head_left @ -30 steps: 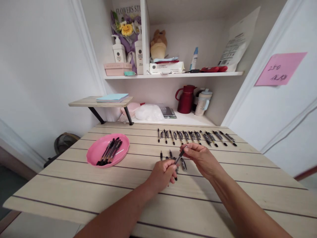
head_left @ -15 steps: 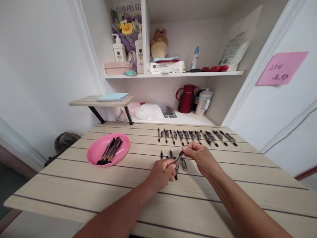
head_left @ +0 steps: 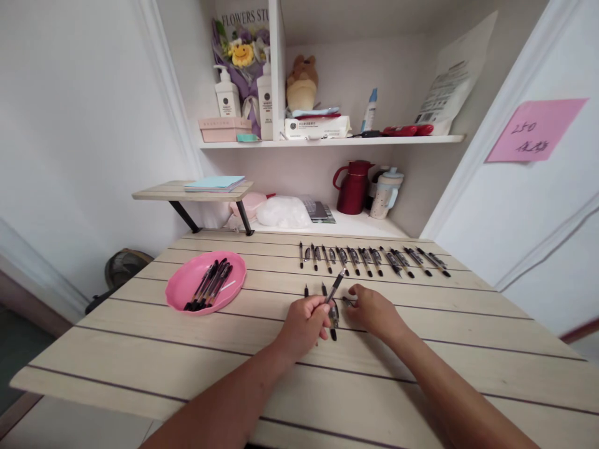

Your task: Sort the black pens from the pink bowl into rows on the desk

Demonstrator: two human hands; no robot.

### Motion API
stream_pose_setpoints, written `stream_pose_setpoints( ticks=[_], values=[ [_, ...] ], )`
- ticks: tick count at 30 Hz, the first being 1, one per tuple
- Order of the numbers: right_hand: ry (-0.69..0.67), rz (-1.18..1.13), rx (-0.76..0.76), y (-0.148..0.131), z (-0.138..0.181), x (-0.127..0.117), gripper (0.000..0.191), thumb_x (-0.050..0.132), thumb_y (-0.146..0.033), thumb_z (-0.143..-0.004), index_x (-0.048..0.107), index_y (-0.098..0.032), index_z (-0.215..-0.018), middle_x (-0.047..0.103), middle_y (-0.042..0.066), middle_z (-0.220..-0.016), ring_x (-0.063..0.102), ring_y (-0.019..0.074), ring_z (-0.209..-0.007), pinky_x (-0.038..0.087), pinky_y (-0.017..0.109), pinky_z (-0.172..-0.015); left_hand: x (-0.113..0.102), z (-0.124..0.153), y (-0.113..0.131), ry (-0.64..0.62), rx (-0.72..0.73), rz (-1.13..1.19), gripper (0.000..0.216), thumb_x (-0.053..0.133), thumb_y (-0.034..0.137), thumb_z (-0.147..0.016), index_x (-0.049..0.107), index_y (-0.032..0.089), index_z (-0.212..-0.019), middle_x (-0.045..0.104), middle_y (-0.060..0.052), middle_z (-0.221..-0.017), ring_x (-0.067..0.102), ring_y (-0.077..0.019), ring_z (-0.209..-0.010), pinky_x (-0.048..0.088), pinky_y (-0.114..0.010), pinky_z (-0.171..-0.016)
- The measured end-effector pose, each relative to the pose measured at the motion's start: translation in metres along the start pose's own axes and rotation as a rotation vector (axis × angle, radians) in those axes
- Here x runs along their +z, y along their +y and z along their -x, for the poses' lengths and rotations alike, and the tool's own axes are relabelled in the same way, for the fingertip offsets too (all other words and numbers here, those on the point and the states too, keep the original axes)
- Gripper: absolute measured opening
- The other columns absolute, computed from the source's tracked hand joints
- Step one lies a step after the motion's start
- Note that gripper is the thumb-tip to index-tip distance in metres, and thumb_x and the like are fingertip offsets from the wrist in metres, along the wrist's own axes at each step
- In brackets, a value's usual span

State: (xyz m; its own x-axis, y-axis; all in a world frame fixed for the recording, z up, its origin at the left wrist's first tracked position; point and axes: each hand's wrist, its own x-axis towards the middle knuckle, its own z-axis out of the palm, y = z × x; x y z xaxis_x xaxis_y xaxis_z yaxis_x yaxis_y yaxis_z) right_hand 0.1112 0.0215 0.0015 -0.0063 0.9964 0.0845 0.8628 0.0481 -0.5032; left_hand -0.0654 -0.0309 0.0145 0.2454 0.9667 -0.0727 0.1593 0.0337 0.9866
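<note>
My left hand [head_left: 305,324] is closed around a black pen [head_left: 334,289] that sticks up and to the right from the fist, over the middle of the wooden table [head_left: 421,349]. My right hand [head_left: 372,310] rests low on the table just right of it, fingertips pinched at a small dark pen piece [head_left: 347,301]. A short row of pens and caps [head_left: 322,293] lies by both hands. Behind runs a long row of pens and caps [head_left: 374,259]. A pink plate [head_left: 187,293] at the left holds several black pens [head_left: 210,284].
A small raised shelf [head_left: 191,193] with blue paper stands at the table's back left. Behind are a red jug [head_left: 353,187], a white cup [head_left: 386,192], a plastic bag [head_left: 281,213] and a wall shelf [head_left: 327,141] with bottles. A pink note [head_left: 533,130] hangs on the right wall.
My right hand has left the pen's upper end and dropped to the table, right of the left hand. The left hand still holds the pen, now tilted more upright.
</note>
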Motion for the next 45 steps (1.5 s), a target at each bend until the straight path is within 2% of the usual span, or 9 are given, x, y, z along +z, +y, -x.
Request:
stream_pose_setpoints(
  ticks=[2, 5, 7, 10, 14, 26, 31, 38, 45],
  values=[
    [0.008, -0.212, 0.014, 0.0, -0.006, -0.007, 0.014, 0.058, -0.024, -0.062, 0.06, -0.019, -0.075, 0.06, 0.003, -0.061, 0.053, 0.0171, -0.058, 0.034, 0.028, -0.054, 0.0, 0.0, -0.001, -0.017, 0.01, 0.0, 0.034, 0.042, 0.037, -0.077, 0.059, 0.015, -0.097, 0.053, 0.001, -0.063, 0.049, -0.0062, -0.044, 0.03, -0.014, -0.033],
    [0.006, -0.771, -0.009, -0.006, -0.016, -0.025, 0.014, 0.058, -0.034, -0.067, 0.057, -0.02, -0.069, 0.054, -0.002, -0.054, 0.048, 0.0123, -0.05, 0.035, 0.027, -0.051, 0.001, 0.001, -0.001, -0.029, 0.028, -0.001, 0.034, 0.042, 0.038, -0.077, 0.059, 0.016, -0.096, 0.054, 0.001, -0.064, 0.049, -0.0063, -0.044, 0.031, -0.015, -0.033],
    [0.075, -1.108, -0.038, -0.014, -0.019, -0.036, 0.017, 0.062, -0.037, -0.066, 0.057, -0.021, -0.07, 0.053, -0.003, -0.058, 0.047, 0.0104, -0.051, 0.036, 0.025, -0.05, 0.001, 0.001, 0.0, -0.031, 0.025, -0.008, 0.034, 0.042, 0.037, -0.077, 0.059, 0.015, -0.096, 0.054, 0.001, -0.064, 0.049, -0.0063, -0.044, 0.03, -0.014, -0.033],
    [0.184, -1.325, -0.08, -0.028, -0.019, -0.043, 0.021, 0.067, -0.035, -0.063, 0.058, -0.021, -0.077, 0.058, -0.001, -0.071, 0.049, 0.01, -0.057, 0.038, 0.024, -0.051, 0.0, 0.001, 0.001, -0.024, 0.008, -0.016, 0.034, 0.042, 0.037, -0.076, 0.059, 0.015, -0.096, 0.053, 0.001, -0.063, 0.049, -0.006, -0.044, 0.03, -0.014, -0.033],
    [0.162, -1.343, -0.123, -0.039, -0.015, -0.04, 0.021, 0.066, -0.034, -0.065, 0.058, -0.021, -0.079, 0.061, 0.002, -0.081, 0.051, 0.0107, -0.061, 0.038, 0.024, -0.052, -0.001, 0.0, 0.002, -0.011, 0.0, -0.03, 0.033, 0.042, 0.037, -0.076, 0.059, 0.015, -0.093, 0.053, 0.001, -0.062, 0.048, -0.0059, -0.044, 0.028, -0.013, -0.033],
    [0.084, -1.273, -0.149, -0.033, -0.01, -0.036, 0.025, 0.068, -0.035, -0.063, 0.057, -0.021, -0.08, 0.062, 0.002, -0.075, 0.051, 0.011, -0.059, 0.039, 0.024, -0.052, -0.002, -0.001, -0.002, 0.008, 0.009, -0.067, 0.03, 0.043, 0.034, -0.077, 0.061, 0.016, -0.092, 0.053, 0.002, -0.061, 0.046, -0.0051, -0.043, 0.029, -0.013, -0.036],
    [0.023, -1.174, -0.144, -0.032, -0.006, -0.026, 0.035, 0.068, -0.038, -0.063, 0.06, -0.02, -0.092, 0.061, 0.002, -0.074, 0.05, 0.0118, -0.061, 0.039, 0.025, -0.054, -0.002, -0.002, -0.002, 0.024, 0.009, -0.079, 0.03, 0.043, 0.034, -0.077, 0.061, 0.015, -0.093, 0.052, 0.002, -0.061, 0.046, -0.0053, -0.044, 0.031, -0.014, -0.037],
    [-0.092, -1.163, -0.151, -0.036, 0.0, -0.013, 0.029, 0.068, -0.042, -0.061, 0.062, -0.02, -0.079, 0.056, -0.001, -0.063, 0.046, 0.011, -0.056, 0.039, 0.026, -0.055, -0.005, -0.002, -0.003, 0.041, 0.039, -0.108, 0.029, 0.043, 0.034, -0.077, 0.062, 0.016, -0.09, 0.054, 0.002, -0.062, 0.047, -0.0058, -0.046, 0.032, -0.015, -0.04],
    [-0.062, -1.231, -0.138, -0.043, 0.005, -0.009, 0.025, 0.068, -0.038, -0.062, 0.062, -0.02, -0.078, 0.054, -0.001, -0.063, 0.046, 0.0105, -0.058, 0.04, 0.026, -0.058, -0.005, 0.0, 0.0, 0.067, 0.101, -0.161, 0.03, 0.039, 0.034, -0.08, 0.062, 0.015, -0.082, 0.055, 0.001, -0.065, 0.048, -0.0063, -0.047, 0.031, -0.016, -0.042]
  ],
)
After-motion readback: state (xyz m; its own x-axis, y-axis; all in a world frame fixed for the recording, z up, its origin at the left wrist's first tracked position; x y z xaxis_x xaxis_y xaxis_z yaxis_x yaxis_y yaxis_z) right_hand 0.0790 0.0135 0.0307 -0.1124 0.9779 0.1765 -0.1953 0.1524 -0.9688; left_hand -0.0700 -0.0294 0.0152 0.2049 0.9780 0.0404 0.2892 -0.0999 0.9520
